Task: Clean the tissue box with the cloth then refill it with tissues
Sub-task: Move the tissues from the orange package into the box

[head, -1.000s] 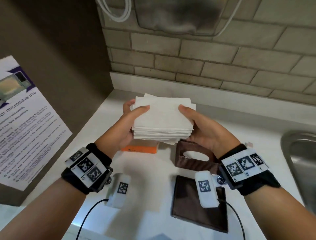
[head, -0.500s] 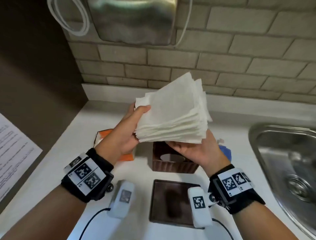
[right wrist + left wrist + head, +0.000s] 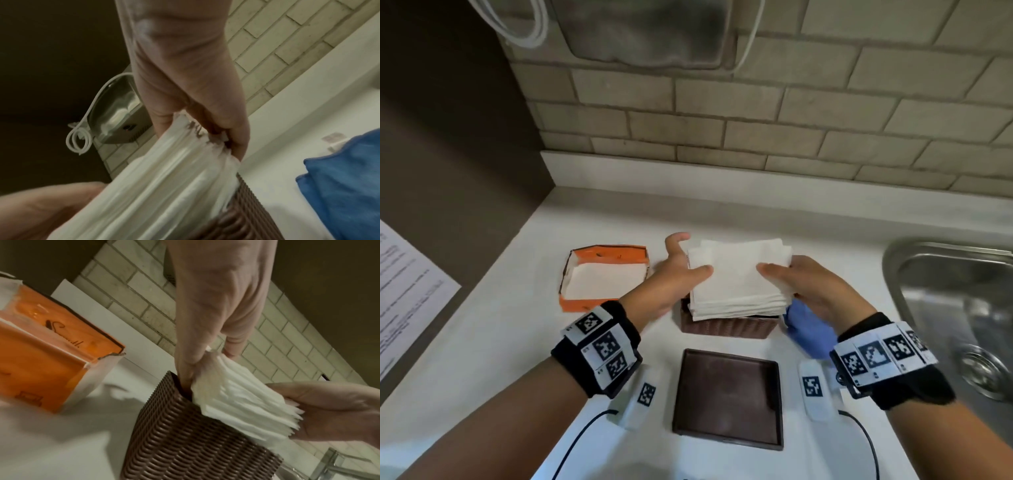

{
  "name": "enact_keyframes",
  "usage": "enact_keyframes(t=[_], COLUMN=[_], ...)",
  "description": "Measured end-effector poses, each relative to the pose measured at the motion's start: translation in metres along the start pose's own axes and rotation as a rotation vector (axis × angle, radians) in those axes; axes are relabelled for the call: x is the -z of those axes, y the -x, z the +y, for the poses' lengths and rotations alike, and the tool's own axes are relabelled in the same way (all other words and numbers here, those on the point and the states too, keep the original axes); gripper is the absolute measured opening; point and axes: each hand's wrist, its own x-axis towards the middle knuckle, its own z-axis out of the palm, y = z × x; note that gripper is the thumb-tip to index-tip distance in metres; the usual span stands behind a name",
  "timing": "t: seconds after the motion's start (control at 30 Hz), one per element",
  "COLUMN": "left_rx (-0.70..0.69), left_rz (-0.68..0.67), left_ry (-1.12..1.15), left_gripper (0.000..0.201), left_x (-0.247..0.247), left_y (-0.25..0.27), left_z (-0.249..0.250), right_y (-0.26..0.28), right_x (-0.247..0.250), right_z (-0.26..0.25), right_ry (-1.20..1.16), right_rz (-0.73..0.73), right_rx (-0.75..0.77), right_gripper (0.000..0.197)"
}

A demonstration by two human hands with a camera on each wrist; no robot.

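Hands — left hand (image 3: 674, 284), right hand (image 3: 808, 287) — grip tissues (image 3: 739, 274) over tissue box (image 3: 729, 325); orange pack's (image 3: 602, 274) script unreadable.

The head view looks steeply down over the white counter (image 3: 524, 342) toward the brick wall (image 3: 756, 113). Both wrist views sit close and low, tilted, facing each other across the tissue stack (image 3: 242, 399) above the woven tissue box (image 3: 236, 217).

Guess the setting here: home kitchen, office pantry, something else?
Probably a shared office pantry or kitchenette. A steel sink is set into a white counter below a brick-tile backsplash, and a printed notice hangs on the side wall, which suggests shared use.
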Motion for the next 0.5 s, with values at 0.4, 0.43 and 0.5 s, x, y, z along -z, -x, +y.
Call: enact_keyframes(t=[0.4, 0.43, 0.5], left_rx=[-0.236, -0.242, -0.251], left_rz=[0.245, 0.255, 0.279], left_ry=[-0.362, -0.367, -0.374], left_gripper=[0.031, 0.03, 0.027], left_x=[-0.015, -0.016, -0.016], left_y=[-0.001, -0.001, -0.001], left_z=[0.0, 0.001, 0.003], right_y=[-0.003, -0.004, -0.003], right_x=[-0.017, -0.017, -0.017], right_z=[-0.005, -0.006, -0.007], right_ry=[0.547, 0.566, 0.61], right_rz=[0.19, 0.19, 0.178], right_rx=[0.028, 0.036, 0.047], right_gripper=[0.054, 0.053, 0.047])
